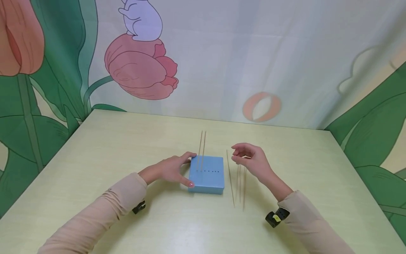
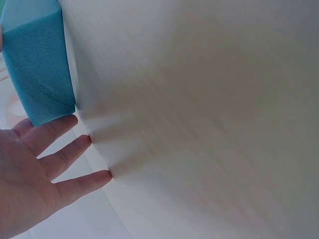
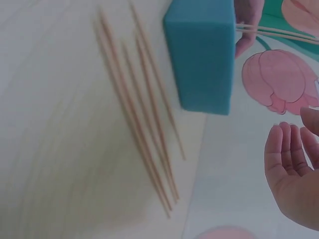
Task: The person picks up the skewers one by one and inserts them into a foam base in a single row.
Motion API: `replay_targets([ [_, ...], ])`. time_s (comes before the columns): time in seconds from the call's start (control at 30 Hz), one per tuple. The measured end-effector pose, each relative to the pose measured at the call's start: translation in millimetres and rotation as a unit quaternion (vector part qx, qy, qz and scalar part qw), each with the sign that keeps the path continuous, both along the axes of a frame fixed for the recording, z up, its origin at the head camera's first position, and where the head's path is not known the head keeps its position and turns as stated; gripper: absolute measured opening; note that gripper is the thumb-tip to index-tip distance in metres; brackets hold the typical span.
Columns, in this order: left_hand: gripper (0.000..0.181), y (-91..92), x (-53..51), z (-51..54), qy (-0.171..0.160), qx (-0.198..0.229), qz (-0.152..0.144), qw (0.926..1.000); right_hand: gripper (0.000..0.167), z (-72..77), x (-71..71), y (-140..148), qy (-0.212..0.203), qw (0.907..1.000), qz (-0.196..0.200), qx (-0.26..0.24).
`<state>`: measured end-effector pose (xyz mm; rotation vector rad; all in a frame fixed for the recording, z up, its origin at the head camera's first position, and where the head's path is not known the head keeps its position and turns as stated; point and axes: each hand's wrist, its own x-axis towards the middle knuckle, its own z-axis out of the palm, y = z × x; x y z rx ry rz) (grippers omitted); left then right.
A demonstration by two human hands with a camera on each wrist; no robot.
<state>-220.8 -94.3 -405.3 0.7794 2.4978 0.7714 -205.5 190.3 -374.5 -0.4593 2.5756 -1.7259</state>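
Note:
A blue block [image 1: 210,181] with a row of small holes across its top lies flat on the table. Two thin wooden sticks [image 1: 203,148] stand upright in it, side by side toward the left. My left hand [image 1: 171,169] holds the block from its left side, thumb at the front corner and index finger at the back; the other fingers [image 2: 65,157] spread against the table. To the right of the block, my right hand [image 1: 253,162] hovers above several loose sticks [image 1: 230,178]. Its fingers [image 3: 284,149] are loosely bent, with nothing visible between them.
The pale wooden table [image 1: 142,225] reaches back to a hanging cloth [image 1: 206,70] printed with flowers and leaves. Dark devices, one of them a wrist camera [image 1: 276,217], are strapped at both sleeves.

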Motion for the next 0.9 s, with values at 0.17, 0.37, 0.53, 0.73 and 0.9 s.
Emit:
replay_targets([
  [0.17,0.099,-0.1,-0.4,0.6,-0.001,0.003,-0.001,1.0000,0.029,-9.4,-3.0,9,-0.034,0.9994,-0.002,0.010],
  [0.37,0.099,0.4,0.4,2.0,-0.007,0.010,0.000,0.9999,0.034,-20.7,-4.6,21,-0.066,0.9976,0.005,0.021],
  [0.53,0.099,0.3,0.8,2.1,-0.008,0.013,0.000,0.9999,0.041,-29.5,-5.8,33,-0.082,0.9951,0.013,0.054],
  [0.73,0.099,-0.7,0.1,0.9,-0.007,0.013,-0.003,0.9999,0.049,-35.7,-10.8,49,-0.082,0.9907,0.018,0.107],
  [0.9,0.099,-1.6,-1.3,-1.1,-0.005,0.013,-0.004,0.9999,0.058,-42.5,-18.3,60,-0.061,0.9811,0.014,0.183],
])
